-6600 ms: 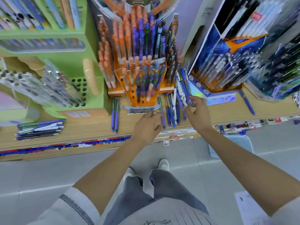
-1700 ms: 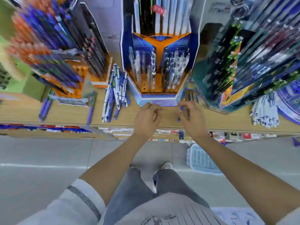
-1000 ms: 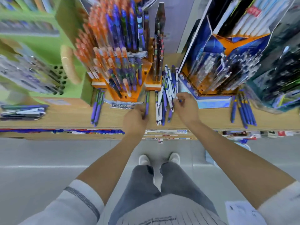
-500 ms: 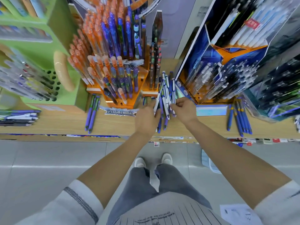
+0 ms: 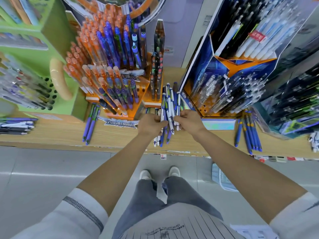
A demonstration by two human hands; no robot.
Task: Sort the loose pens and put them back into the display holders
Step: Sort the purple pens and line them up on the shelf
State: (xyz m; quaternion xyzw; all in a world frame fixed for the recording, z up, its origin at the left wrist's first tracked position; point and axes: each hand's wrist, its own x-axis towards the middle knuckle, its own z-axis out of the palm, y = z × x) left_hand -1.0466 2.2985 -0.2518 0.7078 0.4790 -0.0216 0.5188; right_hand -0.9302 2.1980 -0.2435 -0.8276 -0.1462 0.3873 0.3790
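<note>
both arms reach out over the floor to the shelf [image 5: 51, 133] edge, and the two grips meet at one thing. left grip [image 5: 151, 124] has its fingers curled onto the left side of the bundle of white-and-blue pens [image 5: 170, 104]. right grip [image 5: 189, 120] pinches the same bundle from the right, so both are grasping it and neither is free.

here's the relation that matters: the bundle's long axis runs straight away from the person. the tips point back over the shelf's front edge and the button ends point far, up into the gap between the two stands. the grips hold it about midway along, so pens stick out on both sides of the hands. the pens are fanned, not squared. whether the near tips rest on the wood, i can't tell.

further out to the left, a pair of purple pens [image 5: 89, 125] lies loose on the shelf, and to the right lies a row of blue pens [image 5: 248, 133], both well apart from the grips.

beyond them, the orange display holder [image 5: 146, 90] stands just left of the bundle's far ends and the blue display holder [image 5: 207, 69] just right. the left grip is nearer orange and the right nearer blue. my read is that one grip must peel off single pens and turn them upright, button end up, to drop them into a hole.
</note>
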